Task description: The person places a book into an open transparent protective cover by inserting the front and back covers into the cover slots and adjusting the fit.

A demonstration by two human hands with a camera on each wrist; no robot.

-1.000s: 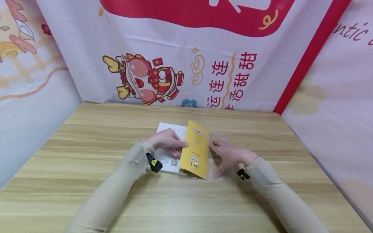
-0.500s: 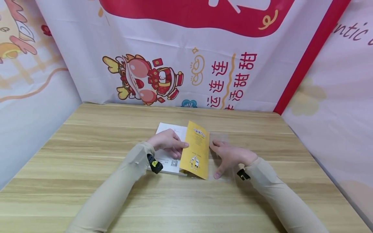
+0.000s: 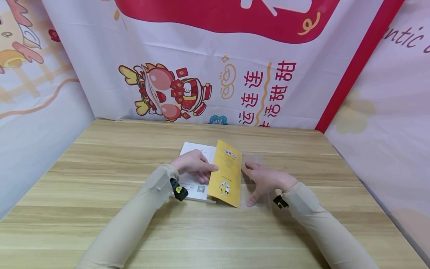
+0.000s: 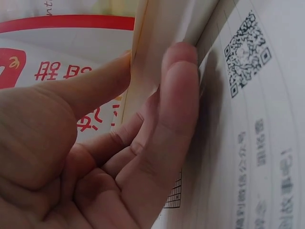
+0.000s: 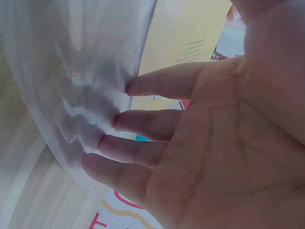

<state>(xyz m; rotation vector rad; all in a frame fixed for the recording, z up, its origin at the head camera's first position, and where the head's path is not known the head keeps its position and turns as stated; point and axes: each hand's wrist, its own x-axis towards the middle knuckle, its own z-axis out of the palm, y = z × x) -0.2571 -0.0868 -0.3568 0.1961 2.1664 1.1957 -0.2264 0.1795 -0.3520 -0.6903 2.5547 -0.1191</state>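
Observation:
A booklet lies on the table with a yellow cover flap (image 3: 226,175) raised at a slant and a white printed page (image 3: 191,190) with a QR code to its left. My left hand (image 3: 193,164) pinches the flap's left edge, thumb on the yellow face and fingers behind it, as the left wrist view shows. From the flap's right side a clear plastic sleeve (image 5: 71,90) spreads over the table. My right hand (image 3: 267,181) rests on that sleeve with fingers extended, its fingertips pressing the film in the right wrist view. Part of the white page is hidden under my left hand.
The wood-grain table (image 3: 215,239) runs back to a white and red printed cloth (image 3: 201,48) hanging behind it. More printed cloth (image 3: 386,123) stands along the right side and the left side. Black straps sit on both wrists.

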